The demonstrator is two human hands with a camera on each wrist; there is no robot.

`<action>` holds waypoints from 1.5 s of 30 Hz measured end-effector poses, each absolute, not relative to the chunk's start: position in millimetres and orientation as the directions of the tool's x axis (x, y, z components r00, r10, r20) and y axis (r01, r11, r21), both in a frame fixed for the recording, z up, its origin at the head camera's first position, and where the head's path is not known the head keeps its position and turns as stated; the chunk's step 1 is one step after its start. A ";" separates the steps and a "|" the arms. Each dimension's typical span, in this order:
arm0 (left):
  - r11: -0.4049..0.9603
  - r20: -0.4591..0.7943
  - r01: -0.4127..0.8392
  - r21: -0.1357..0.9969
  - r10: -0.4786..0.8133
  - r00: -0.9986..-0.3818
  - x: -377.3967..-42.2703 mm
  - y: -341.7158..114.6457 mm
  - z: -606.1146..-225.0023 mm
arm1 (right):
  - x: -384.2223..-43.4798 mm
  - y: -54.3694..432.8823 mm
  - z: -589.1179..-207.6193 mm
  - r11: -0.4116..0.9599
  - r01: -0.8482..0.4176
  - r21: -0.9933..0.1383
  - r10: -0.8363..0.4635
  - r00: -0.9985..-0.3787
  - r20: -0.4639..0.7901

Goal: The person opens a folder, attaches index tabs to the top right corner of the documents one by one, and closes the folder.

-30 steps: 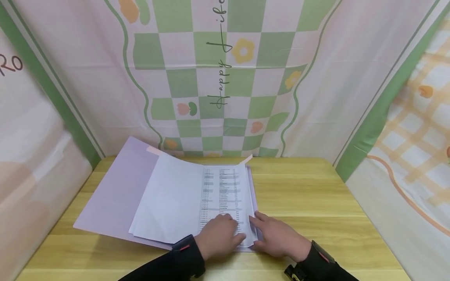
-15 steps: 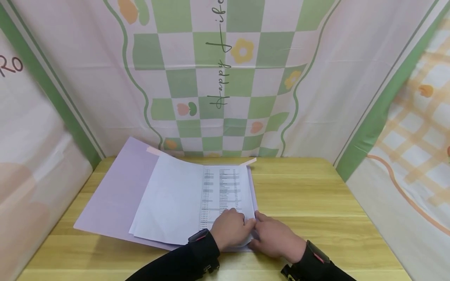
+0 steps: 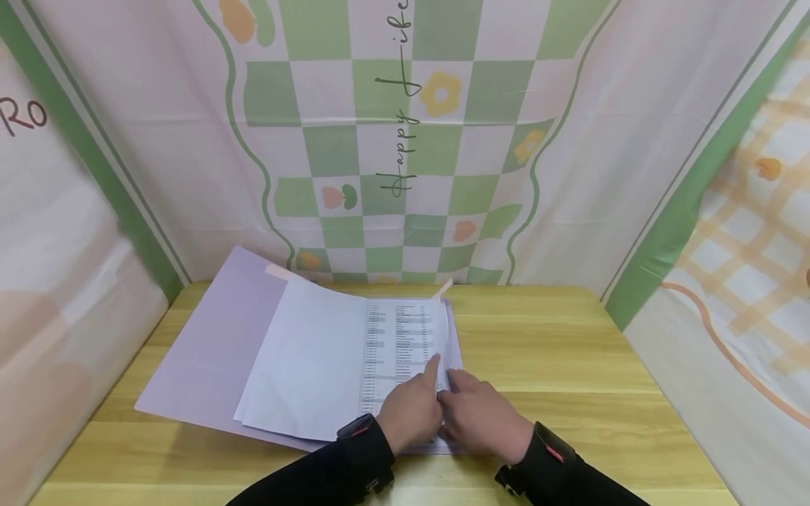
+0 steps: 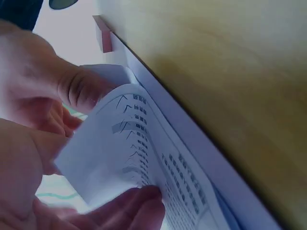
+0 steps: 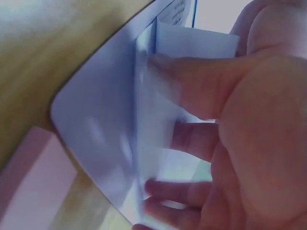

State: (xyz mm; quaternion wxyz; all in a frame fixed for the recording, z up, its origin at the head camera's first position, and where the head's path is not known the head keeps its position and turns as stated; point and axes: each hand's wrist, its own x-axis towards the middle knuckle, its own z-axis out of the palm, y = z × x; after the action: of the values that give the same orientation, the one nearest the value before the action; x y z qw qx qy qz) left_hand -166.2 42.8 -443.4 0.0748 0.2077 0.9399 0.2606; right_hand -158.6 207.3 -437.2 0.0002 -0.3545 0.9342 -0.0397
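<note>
A lilac folder (image 3: 205,358) lies spread on the table with a stack of sheets in it. Its right-hand printed page (image 3: 382,351) carries a table of text. Near that page's lower right corner, my left hand (image 3: 408,414) holds the page edge, which curls upward in the left wrist view, between thumb and fingers; its index finger points up along the sheet. Close against it, my right hand (image 3: 484,418) grips the edge of the sheets, its thumb (image 5: 172,79) over the paper and its fingers beyond. The fingertips are partly hidden and blurred.
Under the folder is a light wooden table (image 3: 538,351). A pale pink strip (image 3: 444,289) sticks out at the folder's top right, another strip (image 3: 277,271) at its upper left. Behind stands a patterned cloth (image 3: 380,204), with more cloth at both sides.
My left hand has moved right toward my right hand, and its index finger is now extended. The right hand has shifted slightly left and up. The page's right edge is lifted and curled.
</note>
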 end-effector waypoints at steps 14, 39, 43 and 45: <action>0.810 -0.041 0.421 0.408 0.477 -0.878 -163.4 29.6 -440.4 | -171.2 199.7 -445.9 0.752 -0.631 -0.191 -0.656 -0.745 -0.120; 0.835 -0.095 0.437 0.336 0.491 -0.866 -164.2 -38.5 -402.1 | -176.7 191.6 -437.1 0.818 -0.553 -0.159 -0.575 -0.770 -0.277; 0.849 -0.098 0.446 0.284 0.489 -0.867 -161.5 -55.2 -395.5 | -176.7 190.9 -438.3 0.825 -0.536 -0.179 -0.565 -0.769 -0.299; 0.857 -0.093 0.446 0.259 0.482 -0.871 -160.4 -63.4 -391.8 | -176.9 190.9 -438.9 0.826 -0.534 -0.180 -0.562 -0.769 -0.305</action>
State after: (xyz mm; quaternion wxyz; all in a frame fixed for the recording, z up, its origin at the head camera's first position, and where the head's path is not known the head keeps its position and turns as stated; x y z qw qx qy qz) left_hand -160.4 -63.4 -391.8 0.0776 0.2417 0.9604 0.1152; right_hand -176.9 190.9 -438.9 0.1750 -0.2917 0.9395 -0.0414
